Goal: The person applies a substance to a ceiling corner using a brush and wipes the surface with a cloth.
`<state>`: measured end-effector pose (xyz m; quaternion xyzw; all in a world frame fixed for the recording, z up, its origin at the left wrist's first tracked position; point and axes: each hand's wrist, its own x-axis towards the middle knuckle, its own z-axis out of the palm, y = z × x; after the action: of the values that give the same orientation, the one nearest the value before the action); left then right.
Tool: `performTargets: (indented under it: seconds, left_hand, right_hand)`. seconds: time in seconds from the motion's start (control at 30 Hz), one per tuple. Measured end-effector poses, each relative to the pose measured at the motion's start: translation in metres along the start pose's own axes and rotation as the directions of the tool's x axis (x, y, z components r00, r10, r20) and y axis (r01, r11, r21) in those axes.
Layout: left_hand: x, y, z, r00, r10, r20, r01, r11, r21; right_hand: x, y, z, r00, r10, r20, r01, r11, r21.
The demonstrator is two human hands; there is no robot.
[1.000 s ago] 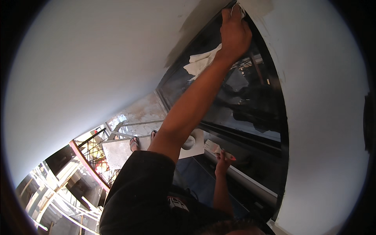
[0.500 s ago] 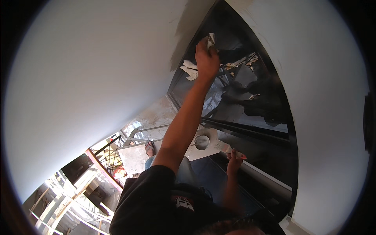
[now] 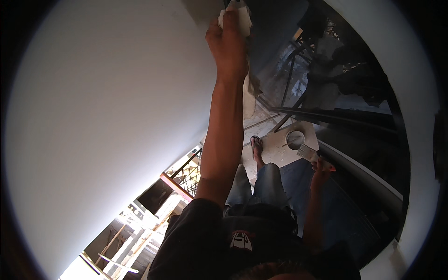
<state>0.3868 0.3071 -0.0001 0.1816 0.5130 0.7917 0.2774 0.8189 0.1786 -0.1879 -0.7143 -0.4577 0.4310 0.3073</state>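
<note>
My left hand [image 3: 227,44] is raised at the top of the view, fingers closed round a crumpled off-white cloth [image 3: 241,19]. The cloth is at the edge where the pale wall [image 3: 116,93] meets the dark window [image 3: 345,74]; whether it presses on the frame is hard to tell. Lower right, my right hand [image 3: 319,173] grips a wide paintbrush [image 3: 306,153] with pale bristles and a red-ended handle. Just beyond the bristles, a round tub [image 3: 295,139] of whitish material, a stick in it, stands on a pale board [image 3: 273,151].
A second pale wall [image 3: 424,116] curves along the right. My sandalled foot [image 3: 256,143] rests on the board. Below left, past an orange-red rail [image 3: 176,185], a drop opens onto poles and planks [image 3: 126,247]. Dark blue sheeting [image 3: 303,196] lies beneath my right arm.
My left hand has moved up with the cloth toward the wall-side edge of the window. The view has shifted, so tub and window appear further right. The brush stays in my right hand.
</note>
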Motion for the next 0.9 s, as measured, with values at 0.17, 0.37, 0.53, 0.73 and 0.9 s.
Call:
performTargets:
  seconds: [0.17, 0.37, 0.53, 0.73, 0.9]
  left_hand:
    - [0.029, 0.009, 0.019, 0.991, 0.136, 0.005, -0.133, 0.975, -0.176]
    - [0.066, 0.016, 0.055, 0.996, 0.015, -0.087, -0.042, 0.948, -0.315]
    - [0.075, 0.016, 0.064, 0.992, 0.075, -0.098, -0.095, 0.971, -0.218]
    - [0.104, 0.004, 0.054, 0.931, 0.313, -0.185, -0.320, 0.947, -0.007]
    - [0.096, 0.009, 0.065, 0.858, 0.420, -0.295, -0.397, 0.907, 0.138]
  right_hand:
    - [-0.016, 0.011, 0.011, 0.994, 0.097, -0.054, -0.091, 0.991, 0.093]
    - [-0.009, 0.032, -0.003, 0.996, 0.090, -0.001, -0.090, 0.996, 0.006]
    - [-0.002, 0.032, -0.015, 0.997, 0.083, -0.005, -0.083, 0.996, -0.023]
    - [0.000, 0.005, -0.010, 0.999, 0.032, -0.005, -0.033, 0.999, -0.044]
    - [0.005, -0.008, -0.014, 0.999, 0.050, 0.003, -0.050, 0.994, -0.092]
